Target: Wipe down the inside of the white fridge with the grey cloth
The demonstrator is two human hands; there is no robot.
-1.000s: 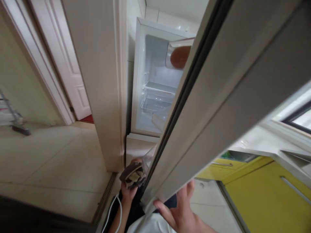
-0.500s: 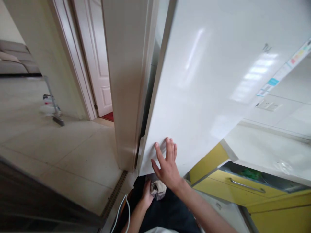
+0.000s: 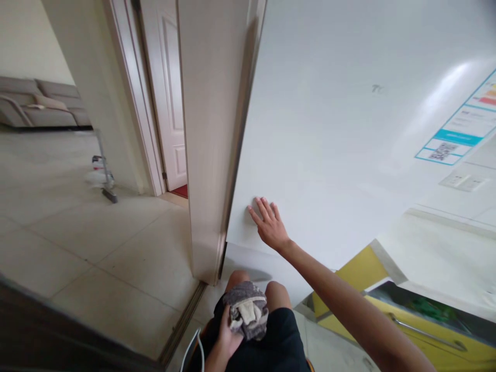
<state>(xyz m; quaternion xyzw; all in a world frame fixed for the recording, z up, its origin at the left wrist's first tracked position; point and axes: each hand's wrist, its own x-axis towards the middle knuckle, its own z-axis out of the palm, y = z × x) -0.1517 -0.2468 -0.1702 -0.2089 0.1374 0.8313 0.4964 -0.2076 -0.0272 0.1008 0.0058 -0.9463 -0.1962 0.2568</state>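
Observation:
My right hand (image 3: 270,223) lies flat against the glossy white refrigerator door (image 3: 310,155), fingers a little spread, close to the door's left edge. A blue-edged label (image 3: 461,126) is stuck on the door at the right. Down in my lap, my left hand (image 3: 229,330) is closed around a bunched grey and cream cloth (image 3: 250,312). The cloth rests over my dark shorts, between the knees. Below the door, a lower white panel (image 3: 251,261) shows, with a shadow on it.
A pale door frame post (image 3: 209,155) stands tight at the left of the refrigerator, with a floor track (image 3: 184,320) below. Yellow cabinets (image 3: 422,330) under a white counter (image 3: 445,258) are on the right. A broom (image 3: 109,195) and a sofa (image 3: 50,111) are farther off.
The refrigerator door has swung shut under my right hand, and the gap at its left edge has narrowed. The cloth in my left hand now shows more fully.

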